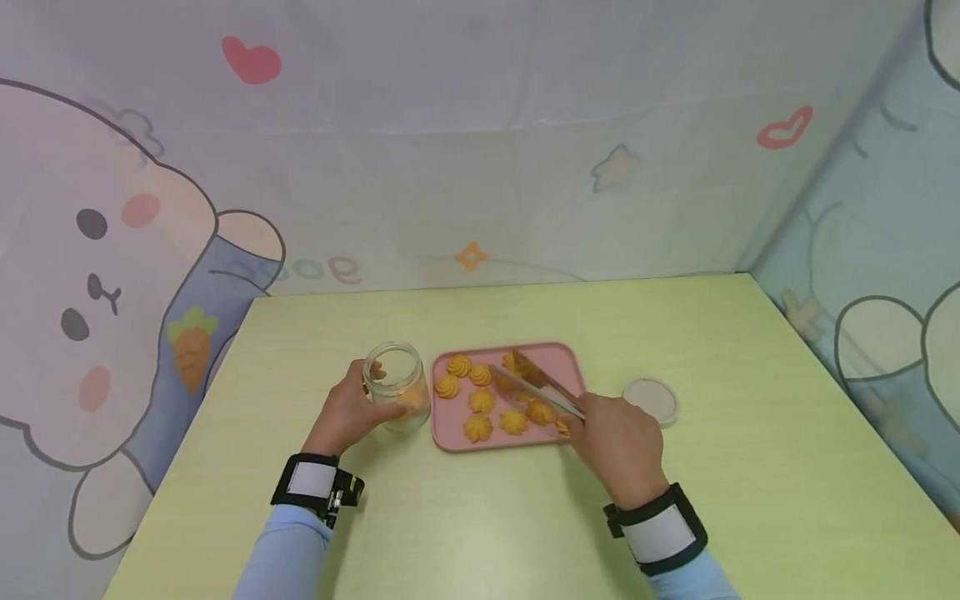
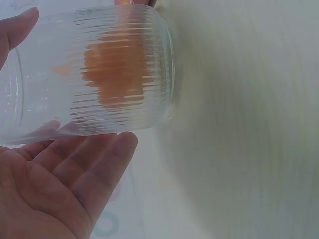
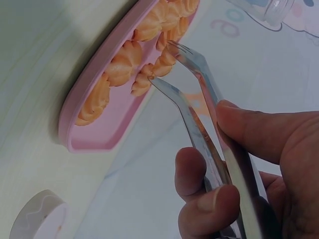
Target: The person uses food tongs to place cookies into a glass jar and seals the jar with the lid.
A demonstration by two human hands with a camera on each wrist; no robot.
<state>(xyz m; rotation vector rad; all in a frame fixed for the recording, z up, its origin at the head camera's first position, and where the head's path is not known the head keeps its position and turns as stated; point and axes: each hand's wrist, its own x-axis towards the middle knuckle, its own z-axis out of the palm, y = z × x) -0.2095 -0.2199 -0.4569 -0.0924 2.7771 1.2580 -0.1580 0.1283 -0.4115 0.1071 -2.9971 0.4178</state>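
Observation:
My left hand (image 1: 352, 412) grips an upright clear glass jar (image 2: 47, 64), thumb on one side and fingers on the other. Low inside the jar, behind ribbed glass, are orange-yellow piped cookies (image 2: 117, 69); how many is hard to tell. In my right hand (image 1: 622, 446) are metal tongs (image 3: 239, 174), squeezed between thumb and fingers. Their tips reach over the pink tray (image 1: 564, 367), one on each side of a swirled cookie (image 3: 164, 63) at its far side; whether both touch it I cannot tell. Several more cookies (image 1: 477, 427) lie on the tray.
A round white lid (image 1: 651, 400) lies on the pale yellow-green table (image 1: 450, 533), right of the tray. Behind the table's far edge hangs a cartoon-printed cloth (image 1: 420, 183), which also covers the right side.

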